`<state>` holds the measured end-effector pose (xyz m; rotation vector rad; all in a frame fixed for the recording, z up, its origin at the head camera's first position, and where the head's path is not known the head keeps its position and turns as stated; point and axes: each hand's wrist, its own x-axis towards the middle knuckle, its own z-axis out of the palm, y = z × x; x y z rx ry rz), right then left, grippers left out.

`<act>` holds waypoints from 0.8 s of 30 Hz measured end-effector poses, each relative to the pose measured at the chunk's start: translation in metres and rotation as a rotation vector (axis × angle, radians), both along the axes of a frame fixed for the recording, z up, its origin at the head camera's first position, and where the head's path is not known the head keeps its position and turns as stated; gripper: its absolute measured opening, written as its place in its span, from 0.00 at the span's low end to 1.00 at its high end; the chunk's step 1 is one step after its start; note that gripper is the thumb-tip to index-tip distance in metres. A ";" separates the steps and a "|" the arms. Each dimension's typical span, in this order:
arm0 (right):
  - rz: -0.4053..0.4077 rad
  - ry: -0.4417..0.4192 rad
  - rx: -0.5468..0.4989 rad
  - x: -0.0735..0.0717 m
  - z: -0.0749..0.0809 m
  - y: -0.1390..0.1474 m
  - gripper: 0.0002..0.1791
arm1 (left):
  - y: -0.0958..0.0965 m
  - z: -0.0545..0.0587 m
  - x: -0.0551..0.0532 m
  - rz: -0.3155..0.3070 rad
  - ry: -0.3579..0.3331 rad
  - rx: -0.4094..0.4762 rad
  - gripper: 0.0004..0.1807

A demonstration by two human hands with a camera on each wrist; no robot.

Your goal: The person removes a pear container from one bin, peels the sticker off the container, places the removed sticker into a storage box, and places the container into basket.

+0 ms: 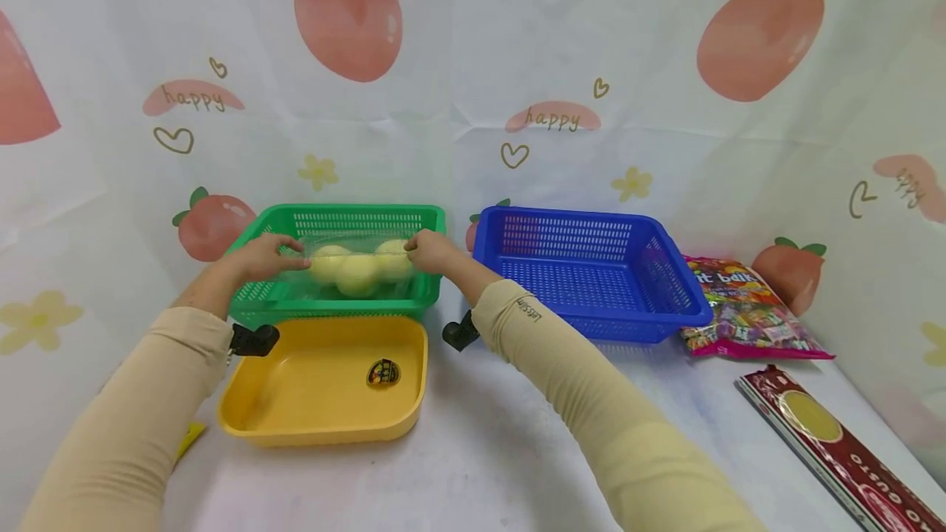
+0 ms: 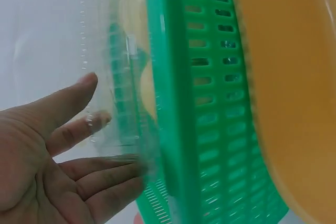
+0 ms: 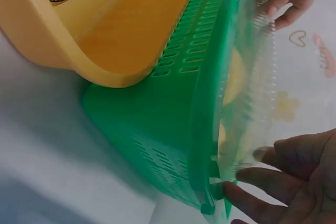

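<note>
A clear plastic box (image 1: 316, 287) with several round pale-yellow fruits (image 1: 358, 275) sits partly inside the green basket (image 1: 432, 290), with its lid above the rim in the wrist views. At the box's left end is my left hand (image 1: 260, 259). In the left wrist view its thumb and fingers (image 2: 113, 182) are spread apart, with the tips against the plastic. My right hand (image 1: 436, 253) pinches the box's right end with bent fingers, thumb partly hidden. Fingertips and box edge look blurred in the right wrist view.
In front of the green basket stands a yellow basin (image 1: 318, 384) with a round label. To the right is a blue basket (image 1: 576, 279), beside a bag of wrapped sweets (image 1: 750, 310). A long dark-red box (image 1: 835, 442) lies at the right front. A patterned cloth (image 1: 488, 48) hangs behind.
</note>
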<state>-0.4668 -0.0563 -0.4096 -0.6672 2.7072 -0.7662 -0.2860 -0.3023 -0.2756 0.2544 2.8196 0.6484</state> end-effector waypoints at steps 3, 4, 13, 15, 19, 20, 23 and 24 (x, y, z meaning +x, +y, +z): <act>0.000 -0.028 0.055 0.056 0.049 0.005 0.16 | 0.001 -0.004 0.000 -0.007 -0.007 0.002 0.28; 0.003 -0.027 0.070 0.075 0.065 0.007 0.17 | 0.000 -0.006 -0.001 -0.010 -0.006 0.002 0.28; 0.022 -0.056 0.079 0.139 0.108 0.017 0.15 | -0.013 -0.034 -0.017 -0.024 0.030 0.024 0.32; 0.021 -0.064 0.062 0.138 0.106 0.018 0.13 | -0.014 -0.037 -0.018 -0.023 0.024 0.024 0.34; 0.061 -0.078 0.051 0.141 0.106 0.024 0.21 | -0.005 -0.029 -0.011 -0.007 0.009 -0.023 0.35; 0.076 -0.079 0.049 0.144 0.107 0.026 0.25 | 0.001 -0.022 -0.005 0.008 -0.010 -0.034 0.36; 0.116 -0.098 0.053 0.150 0.111 0.032 0.32 | 0.009 -0.012 0.005 0.028 -0.008 -0.073 0.37; 0.123 -0.098 0.056 0.152 0.113 0.035 0.33 | 0.010 -0.009 0.008 0.036 -0.005 -0.083 0.37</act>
